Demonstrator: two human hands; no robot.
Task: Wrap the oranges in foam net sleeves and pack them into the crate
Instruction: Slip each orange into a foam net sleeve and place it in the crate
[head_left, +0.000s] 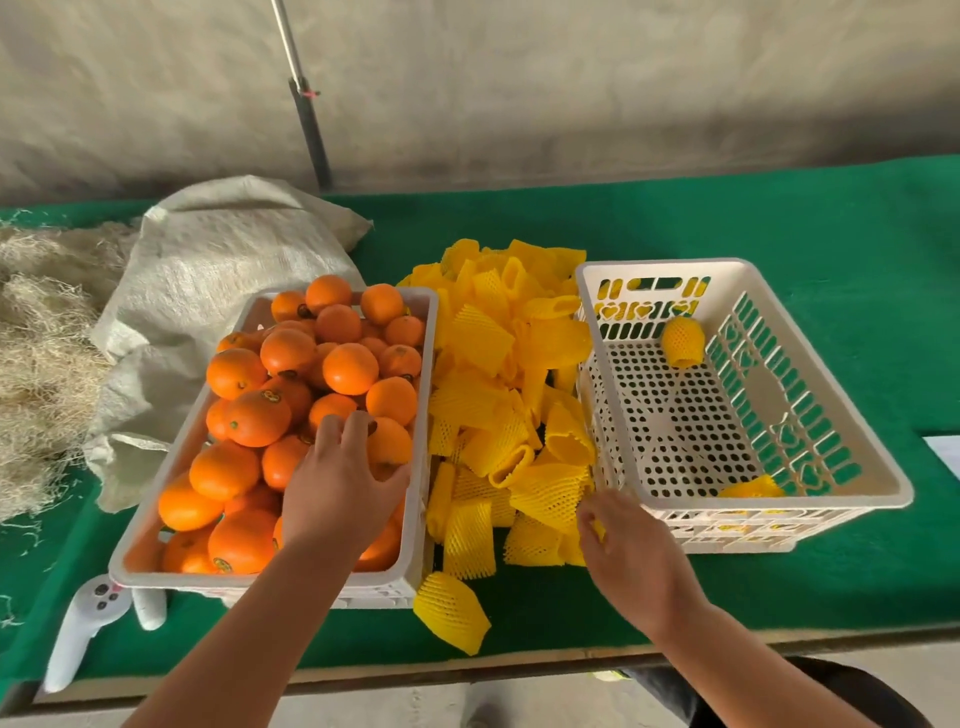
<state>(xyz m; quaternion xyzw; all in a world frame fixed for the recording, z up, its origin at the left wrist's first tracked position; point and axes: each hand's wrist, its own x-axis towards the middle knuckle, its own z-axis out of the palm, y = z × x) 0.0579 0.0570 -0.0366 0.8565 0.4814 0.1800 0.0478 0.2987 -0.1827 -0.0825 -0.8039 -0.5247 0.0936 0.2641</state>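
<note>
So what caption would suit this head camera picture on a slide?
Left hand reaches into the crate of oranges; right hand reaches for the foam net sleeves.

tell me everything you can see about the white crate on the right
The white perforated plastic crate stands upright on the green felt table, right of the heap of yellow foam net sleeves, which touches its left wall. Round holes dot its floor; slots and heart cutouts pierce its walls. Inside, one sleeved fruit lies at the far end and another near the front.

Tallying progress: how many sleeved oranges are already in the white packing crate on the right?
2: one yellow foam-netted orange at the far end of the white perforated plastic crate, another near its front wall, partly hidden by the rim.
</note>
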